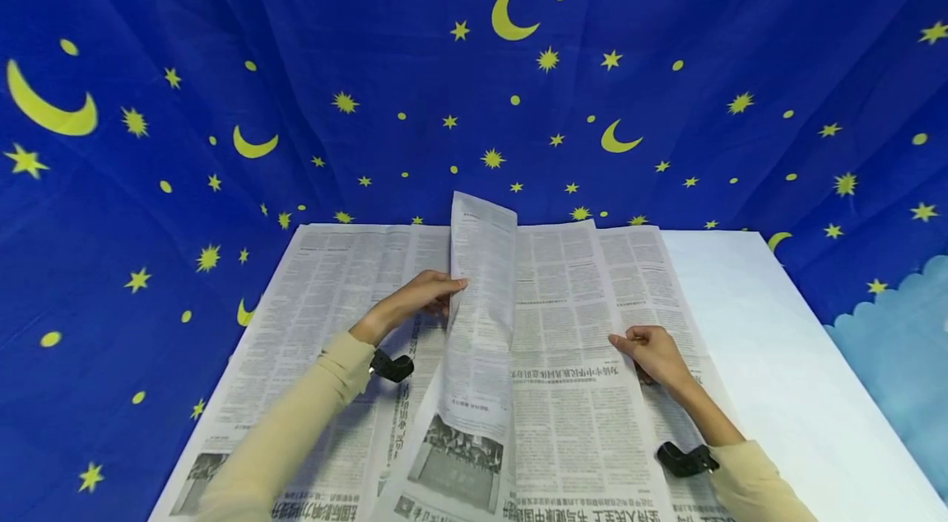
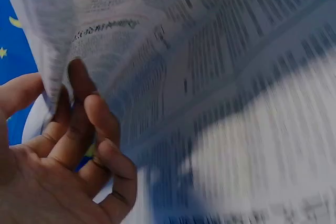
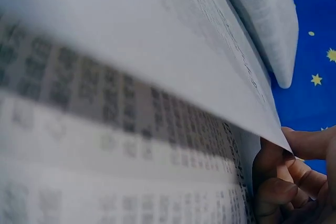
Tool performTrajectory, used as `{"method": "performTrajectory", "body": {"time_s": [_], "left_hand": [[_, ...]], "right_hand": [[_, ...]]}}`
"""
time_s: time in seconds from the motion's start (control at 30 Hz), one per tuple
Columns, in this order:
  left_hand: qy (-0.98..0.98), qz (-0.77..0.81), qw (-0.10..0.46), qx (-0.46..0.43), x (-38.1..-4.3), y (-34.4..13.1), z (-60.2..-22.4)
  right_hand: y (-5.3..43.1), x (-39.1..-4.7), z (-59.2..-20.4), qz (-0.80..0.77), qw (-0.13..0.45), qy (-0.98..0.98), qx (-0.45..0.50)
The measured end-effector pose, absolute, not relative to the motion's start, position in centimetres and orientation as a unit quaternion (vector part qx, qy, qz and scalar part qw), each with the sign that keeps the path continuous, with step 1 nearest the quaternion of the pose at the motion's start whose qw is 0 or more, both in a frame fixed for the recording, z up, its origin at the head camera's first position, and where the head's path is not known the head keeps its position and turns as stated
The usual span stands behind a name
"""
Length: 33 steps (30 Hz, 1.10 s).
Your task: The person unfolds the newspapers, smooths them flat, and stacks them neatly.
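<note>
My left hand [image 1: 418, 296] pinches the left edge of a raised newspaper page [image 1: 480, 316], thumb on the near face and fingers behind. This page stands up in a narrow fold near the middle, a printed photo at its lower end. In the left wrist view the left thumb and fingers [image 2: 79, 77] are on either side of the paper. To the right, my right hand [image 1: 655, 353] holds the right edge of a newspaper sheet [image 1: 563, 324] between thumb and fingers. The right wrist view shows that sheet's edge [image 3: 281, 139] lifted over the printed page beneath.
More newspaper [image 1: 333, 275] lies spread underneath, covering the left and middle of the white table [image 1: 748, 300]. A blue cloth [image 1: 385, 28] with yellow moons and stars hangs behind and at both sides. Black wrist cameras [image 1: 391, 365] are strapped on both wrists.
</note>
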<state>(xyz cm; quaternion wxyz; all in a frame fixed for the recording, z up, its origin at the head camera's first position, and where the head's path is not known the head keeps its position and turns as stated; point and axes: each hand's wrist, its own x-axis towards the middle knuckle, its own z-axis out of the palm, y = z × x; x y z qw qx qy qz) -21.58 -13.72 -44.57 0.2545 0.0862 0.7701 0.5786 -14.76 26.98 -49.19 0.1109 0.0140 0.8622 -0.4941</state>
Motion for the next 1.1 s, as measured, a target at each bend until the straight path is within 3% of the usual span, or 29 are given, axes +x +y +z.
{"method": "performTrajectory", "body": {"time_s": [0.2, 0.57, 1.1], "left_hand": [[0.785, 0.558, 0.267, 0.034, -21.1, -16.1, -45.0], [0.843, 0.502, 0.193, 0.001, -19.1, -18.9, -46.1], [0.845, 0.504, 0.176, -0.028, -17.4, -21.4, -46.4]], "right_hand": [[27.5, -14.6, -49.3, -0.489, 0.101, 0.866, 0.021], [27.7, -14.1, -49.7, -0.474, 0.097, 0.875, 0.019], [27.8, -14.5, -49.3, -0.491, 0.092, 0.866, 0.010]]}}
